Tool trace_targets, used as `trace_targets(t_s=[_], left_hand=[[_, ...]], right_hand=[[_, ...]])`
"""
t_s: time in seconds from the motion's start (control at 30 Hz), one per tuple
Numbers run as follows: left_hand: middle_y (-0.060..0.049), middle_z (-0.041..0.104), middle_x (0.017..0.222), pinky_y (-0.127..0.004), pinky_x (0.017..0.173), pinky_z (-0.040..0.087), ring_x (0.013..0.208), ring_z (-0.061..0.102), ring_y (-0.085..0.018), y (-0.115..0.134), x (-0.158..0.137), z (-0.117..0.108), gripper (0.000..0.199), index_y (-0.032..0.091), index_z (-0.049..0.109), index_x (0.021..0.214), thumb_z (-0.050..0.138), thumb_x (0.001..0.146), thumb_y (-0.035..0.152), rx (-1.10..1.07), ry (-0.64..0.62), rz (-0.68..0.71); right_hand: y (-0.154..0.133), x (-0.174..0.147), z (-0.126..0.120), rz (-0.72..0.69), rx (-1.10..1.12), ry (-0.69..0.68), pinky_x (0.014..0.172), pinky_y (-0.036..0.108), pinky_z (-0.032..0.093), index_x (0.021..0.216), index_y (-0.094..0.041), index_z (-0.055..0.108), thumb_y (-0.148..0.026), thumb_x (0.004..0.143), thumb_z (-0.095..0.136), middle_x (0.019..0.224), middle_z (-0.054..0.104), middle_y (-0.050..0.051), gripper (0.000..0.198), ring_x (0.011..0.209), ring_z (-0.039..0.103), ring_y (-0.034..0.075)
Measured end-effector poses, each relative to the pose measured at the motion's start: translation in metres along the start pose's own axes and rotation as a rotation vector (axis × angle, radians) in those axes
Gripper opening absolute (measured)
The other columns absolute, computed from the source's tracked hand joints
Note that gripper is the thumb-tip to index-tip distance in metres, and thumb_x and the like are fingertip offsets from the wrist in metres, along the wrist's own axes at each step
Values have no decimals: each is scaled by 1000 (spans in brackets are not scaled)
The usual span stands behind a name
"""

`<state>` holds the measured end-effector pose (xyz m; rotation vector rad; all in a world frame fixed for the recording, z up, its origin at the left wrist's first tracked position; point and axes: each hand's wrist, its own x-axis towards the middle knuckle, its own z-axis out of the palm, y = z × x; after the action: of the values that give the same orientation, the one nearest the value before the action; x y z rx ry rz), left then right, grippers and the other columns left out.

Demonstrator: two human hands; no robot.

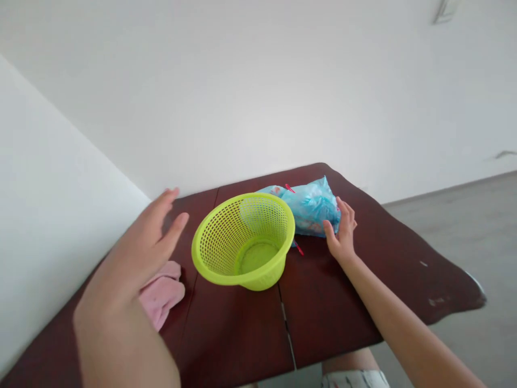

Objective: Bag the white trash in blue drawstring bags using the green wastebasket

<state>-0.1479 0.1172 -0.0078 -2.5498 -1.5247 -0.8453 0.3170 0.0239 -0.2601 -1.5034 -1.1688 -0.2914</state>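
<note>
Plainly, taking the lime-green plastic colander basket (218, 234) as the clock's centre, a white left wall (48, 188) is rising towards ten o'clock, a white back wall (242, 97) is filling twelve, and a grey floor (452, 215) is stretching away at three. Between them a dark reddish-brown wooden table (230, 334) is spreading out, seams crossing its top and its right edge curving in waves.

At eight a crumpled pink cloth (165, 288) is lying partly behind the left forearm (125, 328). At nine the left hand (151, 237) is hovering, thumb and fingers spread. Centrally, the basket is sitting on the table, round mouth facing up, sides meshed with small holes. At two a shiny light-blue plastic bag (311, 202) is bulging beside its rim, puckered, with short red strips (299, 249) showing. At three the right hand (343, 234) is curving at the bag's right end, thumb and fingers apart; I cannot tell whether they are touching it.
</note>
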Motion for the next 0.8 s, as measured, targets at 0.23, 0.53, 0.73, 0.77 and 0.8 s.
trace_targets(t_s=[0.23, 0.53, 0.73, 0.77, 0.8], left_hand=[[-19, 68, 175, -73, 138, 51, 165, 63, -47, -60, -87, -8, 73, 19, 67, 167, 50, 114, 66, 199, 159, -461], [-39, 43, 188, -81, 137, 43, 175, 45, -61, -155, -196, 121, 107, 14, 38, 187, 63, 102, 75, 180, -108, -795], [-31, 72, 161, -80, 139, 40, 158, 66, -53, -155, -203, 135, 68, 14, 62, 166, 57, 110, 52, 279, -34, -607], [-31, 73, 160, -78, 136, 44, 155, 67, -53, -156, -204, 136, 67, 13, 63, 165, 58, 110, 51, 270, -29, -567], [-31, 74, 159, -75, 133, 49, 152, 69, -53, -156, -206, 136, 66, 12, 64, 163, 59, 109, 50, 256, -21, -531]], right_hand=[[0, 3, 1, 141, 136, 62, 133, 74, 40, 181, -36, 47, -60, 121, 46, 175, 55, 17, 64, 160, 57, 41], [4, -2, 11, 220, 157, 82, 128, 73, 43, 167, -27, 55, -63, 118, 47, 160, 65, 20, 61, 146, 63, 39], [6, -4, 10, 209, 75, 126, 129, 68, 41, 159, -24, 58, -59, 115, 45, 161, 65, 22, 57, 152, 60, 40], [6, -5, 10, 210, 70, 139, 129, 67, 41, 157, -24, 59, -58, 114, 45, 161, 66, 22, 57, 153, 59, 40], [6, -5, 10, 212, 68, 150, 130, 67, 41, 156, -23, 60, -58, 114, 46, 160, 66, 22, 56, 154, 59, 40]])
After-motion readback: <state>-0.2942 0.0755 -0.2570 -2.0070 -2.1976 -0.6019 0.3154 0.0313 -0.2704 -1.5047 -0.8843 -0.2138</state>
